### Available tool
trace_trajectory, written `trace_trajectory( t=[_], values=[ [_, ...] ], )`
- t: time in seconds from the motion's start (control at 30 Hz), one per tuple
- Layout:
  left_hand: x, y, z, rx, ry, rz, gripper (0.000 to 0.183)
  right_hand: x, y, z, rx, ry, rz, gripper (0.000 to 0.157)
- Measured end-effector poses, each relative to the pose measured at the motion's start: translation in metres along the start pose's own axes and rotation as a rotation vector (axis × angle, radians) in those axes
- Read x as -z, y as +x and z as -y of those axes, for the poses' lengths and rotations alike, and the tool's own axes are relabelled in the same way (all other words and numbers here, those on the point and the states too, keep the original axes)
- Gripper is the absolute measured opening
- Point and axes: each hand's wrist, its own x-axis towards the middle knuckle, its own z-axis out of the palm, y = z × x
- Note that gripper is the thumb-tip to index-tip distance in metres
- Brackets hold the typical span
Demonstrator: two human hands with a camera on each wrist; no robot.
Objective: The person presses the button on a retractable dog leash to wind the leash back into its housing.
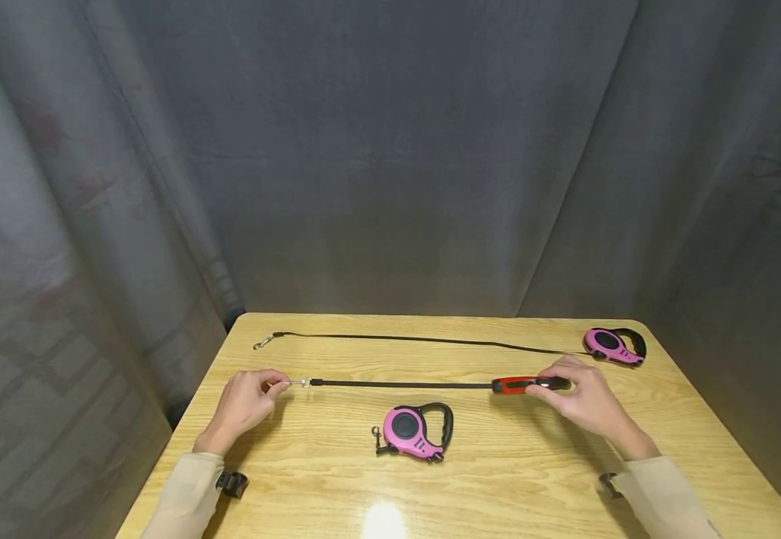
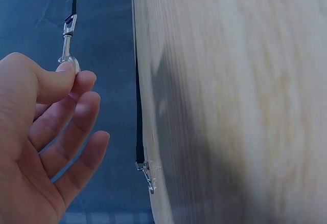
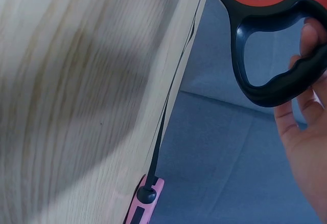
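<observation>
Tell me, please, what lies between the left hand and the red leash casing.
In the head view, a metal clip, pinched by the left hand, and then a straight black strap lead to the red leash casing.

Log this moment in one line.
left grip: pinches silver metal clip; right grip: holds red-black plastic leash; flat black strap: straight between; two pink leashes: unheld

From above, the head view faces forward and down across the table. The wrist views, close up, look past the left grip and right grip toward the curtain; both share the far black strap with it.
</observation>
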Motion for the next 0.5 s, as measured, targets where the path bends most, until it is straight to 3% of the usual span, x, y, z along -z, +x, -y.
trace_trajectory(
  t=[0.5],
  values=[
    [-0.0023,-0.0005,-0.0039,0.018,-0.01,0.003,0.008,-0.0073,0.0034,0.001,0.017,-0.005,0.017,0.022]
  ],
)
